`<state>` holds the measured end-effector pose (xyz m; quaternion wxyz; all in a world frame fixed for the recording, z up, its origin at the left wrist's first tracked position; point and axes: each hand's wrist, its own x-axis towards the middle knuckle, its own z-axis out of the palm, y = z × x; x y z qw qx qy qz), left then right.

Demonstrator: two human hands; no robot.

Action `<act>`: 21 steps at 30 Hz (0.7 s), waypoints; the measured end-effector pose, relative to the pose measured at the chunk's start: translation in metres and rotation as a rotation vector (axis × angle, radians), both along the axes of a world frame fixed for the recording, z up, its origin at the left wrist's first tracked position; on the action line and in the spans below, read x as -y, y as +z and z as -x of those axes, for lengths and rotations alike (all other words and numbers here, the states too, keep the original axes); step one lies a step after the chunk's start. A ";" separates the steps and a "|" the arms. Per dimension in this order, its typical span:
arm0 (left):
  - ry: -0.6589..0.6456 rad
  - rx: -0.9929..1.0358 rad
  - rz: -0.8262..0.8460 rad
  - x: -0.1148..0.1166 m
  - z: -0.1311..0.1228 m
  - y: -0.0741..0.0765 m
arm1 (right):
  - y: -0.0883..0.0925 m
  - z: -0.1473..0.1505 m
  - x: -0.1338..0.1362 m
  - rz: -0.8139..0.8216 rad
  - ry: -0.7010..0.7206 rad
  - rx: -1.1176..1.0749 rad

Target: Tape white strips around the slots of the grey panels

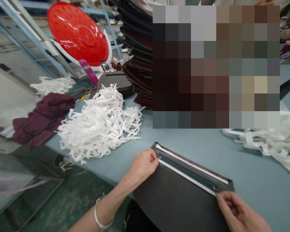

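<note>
**Dark panel (pixel 174 199) held at both ends on a blue-grey worktable (pixel 256 180).**

The left hand (pixel 142 166) and right hand (pixel 239 212) each pinch one end in a narrow grip. Two white strips (pixel 190 164) remain along its central slot, probably tape backing. Beyond the panel lie a heap of white strips (pixel 99 129) and a stack of dark panels (pixel 137 54). A pixelated block (pixel 216 67) hides the area beyond it, and the frame cuts off its near edge.
</note>
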<state>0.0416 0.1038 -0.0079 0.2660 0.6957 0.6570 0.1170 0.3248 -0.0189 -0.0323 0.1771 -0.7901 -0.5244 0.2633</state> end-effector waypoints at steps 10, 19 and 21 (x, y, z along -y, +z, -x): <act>-0.266 -0.144 -0.538 0.038 -0.009 -0.026 | 0.009 0.013 0.004 -0.103 -0.061 0.041; -0.492 -0.516 -0.554 0.064 -0.002 -0.026 | 0.009 0.017 0.001 -0.126 -0.077 0.166; -0.500 -0.568 -0.564 0.064 -0.005 -0.023 | 0.010 0.018 -0.001 -0.096 -0.082 0.185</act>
